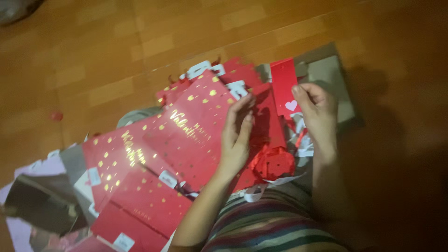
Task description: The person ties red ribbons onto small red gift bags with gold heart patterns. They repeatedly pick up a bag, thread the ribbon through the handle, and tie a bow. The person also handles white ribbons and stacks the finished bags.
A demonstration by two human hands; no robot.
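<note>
Right hand point(316, 109): grip closed on a narrow red card point(283, 86). Left hand point(237, 135): grip loose, fingers resting on red gift bags point(186, 135) just beside, over wooden floor point(93, 56).

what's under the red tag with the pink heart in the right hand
Behind the red tag, pinched by the right hand, a grey board shows on the wooden floor. The tag and hand cover the rest there.
</note>
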